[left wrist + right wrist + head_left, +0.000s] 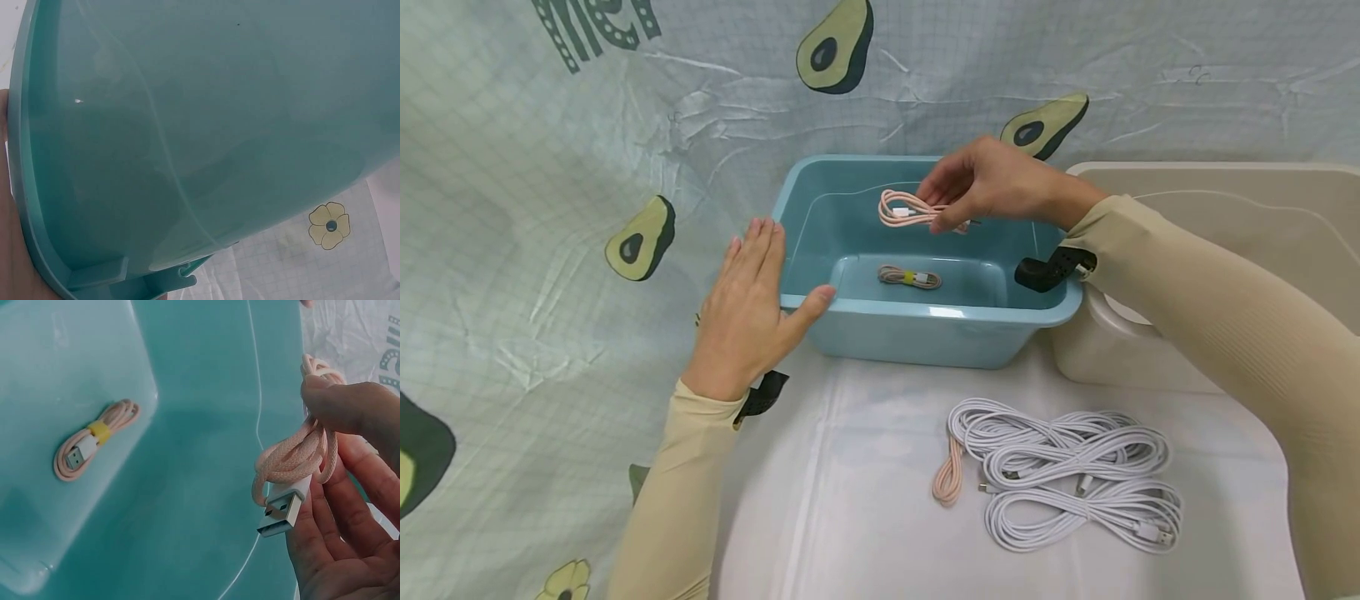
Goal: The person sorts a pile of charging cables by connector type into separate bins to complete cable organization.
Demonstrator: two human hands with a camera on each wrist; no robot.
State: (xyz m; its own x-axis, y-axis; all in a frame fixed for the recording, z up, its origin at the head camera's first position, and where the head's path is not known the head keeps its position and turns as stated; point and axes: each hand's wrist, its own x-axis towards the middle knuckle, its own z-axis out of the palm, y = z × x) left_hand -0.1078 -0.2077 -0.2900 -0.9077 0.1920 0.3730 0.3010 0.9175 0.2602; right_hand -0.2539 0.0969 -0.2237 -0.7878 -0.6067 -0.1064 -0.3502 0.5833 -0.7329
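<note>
Over the blue bin [910, 333], my right hand [992, 187] pinches a coiled pink USB cable [898, 208] between thumb and fingers. In the right wrist view, that cable's metal USB plug [281, 515] points down out of the coil. A second pink cable [119, 419], bound with a yellow tie [99, 431], lies on the bin floor. My left hand [741, 308] rests against the bin's left rim, its fingers straight and the thumb spread along the front edge. The left wrist view shows mostly the bin's outer wall [250, 125].
Several coiled white cables [1075, 475] lie piled on the white table [850, 500], with another pink cable [949, 475] at their left side. A beige bin [1150, 358] stands right of the blue one, partly behind my right arm. An avocado-print sheet [722, 108] hangs behind.
</note>
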